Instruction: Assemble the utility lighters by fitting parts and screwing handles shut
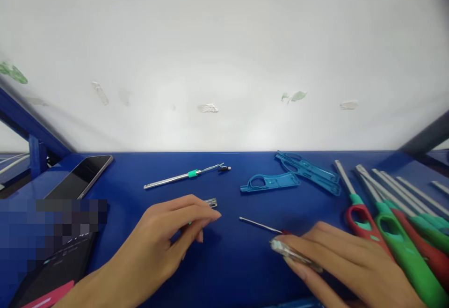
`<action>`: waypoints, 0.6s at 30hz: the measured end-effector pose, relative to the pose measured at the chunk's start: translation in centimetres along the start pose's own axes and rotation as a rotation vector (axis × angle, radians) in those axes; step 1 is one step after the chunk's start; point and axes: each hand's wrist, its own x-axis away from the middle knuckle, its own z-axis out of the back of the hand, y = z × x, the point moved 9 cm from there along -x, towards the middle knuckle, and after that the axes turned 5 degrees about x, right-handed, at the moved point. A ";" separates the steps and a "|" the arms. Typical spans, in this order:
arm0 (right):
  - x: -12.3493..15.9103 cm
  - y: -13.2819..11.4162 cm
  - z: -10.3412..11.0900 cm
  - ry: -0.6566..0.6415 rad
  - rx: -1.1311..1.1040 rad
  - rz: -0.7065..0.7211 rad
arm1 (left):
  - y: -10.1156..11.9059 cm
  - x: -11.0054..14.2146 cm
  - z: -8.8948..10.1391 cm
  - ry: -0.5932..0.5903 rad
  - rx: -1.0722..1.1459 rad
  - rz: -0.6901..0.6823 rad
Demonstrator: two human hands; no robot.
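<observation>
My left hand (pixel 171 233) is closed, its thumb and fingers pinched near the middle of the table. Just beyond its fingertips shows the end of a clear piece with a metallic look (pixel 211 202), and a bit of green shows between the fingers. My right hand (pixel 343 261) grips a small clear piece with a shiny end (pixel 293 253) between thumb and fingers, somewhat blurred. Beside those fingers lies a thin screwdriver (pixel 260 224), its red handle partly hidden by the hand. Behind both hands lie a metal lighter tube with a green collar and wires (pixel 171 180) and blue plastic lighter shell halves (pixel 271 182).
Several red and green long-neck lighters (pixel 396 233) lie at the right, tubes pointing away. On the left are a phone (pixel 79 177) and a dark object with a pink strip (pixel 59 270). A white wall (pixel 224 64) rises behind the blue table (pixel 224 270).
</observation>
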 end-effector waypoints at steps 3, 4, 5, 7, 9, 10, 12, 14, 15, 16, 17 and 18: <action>-0.8 -0.5 0.3 0.013 -0.020 -0.038 | -0.4 0.3 -0.7 0.013 0.107 0.112; -1.0 -0.7 0.3 0.000 -0.017 -0.042 | -0.6 0.4 -1.0 0.009 0.142 0.154; -1.3 -1.0 0.3 -0.004 -0.013 -0.041 | -0.6 0.6 -1.4 0.001 0.178 0.191; -1.8 -1.5 0.2 -0.011 -0.020 -0.051 | -0.6 0.9 -2.1 -0.015 0.249 0.238; -2.5 -1.7 -0.2 -0.017 -0.069 -0.106 | -0.4 1.1 -2.4 -0.007 0.307 0.258; -2.8 -1.8 -0.5 -0.018 -0.112 -0.143 | -0.4 1.1 -2.5 0.002 0.333 0.264; -3.5 -2.1 -1.3 -0.043 -0.224 -0.186 | -0.5 1.2 -2.6 0.018 0.380 0.277; -4.1 -3.0 -2.2 -0.103 -0.322 -0.172 | -0.7 1.2 -3.0 0.014 0.429 0.296; -4.2 -3.4 -2.5 -0.129 -0.350 -0.156 | -0.7 1.1 -3.2 0.007 0.453 0.307; -4.2 -3.7 -2.7 -0.143 -0.361 -0.145 | -0.8 1.1 -3.4 0.000 0.476 0.316; -4.1 -3.8 -2.7 -0.147 -0.360 -0.140 | -0.7 1.1 -3.6 -0.009 0.498 0.327; -4.1 -3.8 -2.6 -0.137 -0.355 -0.141 | -0.7 1.1 -3.9 -0.020 0.519 0.336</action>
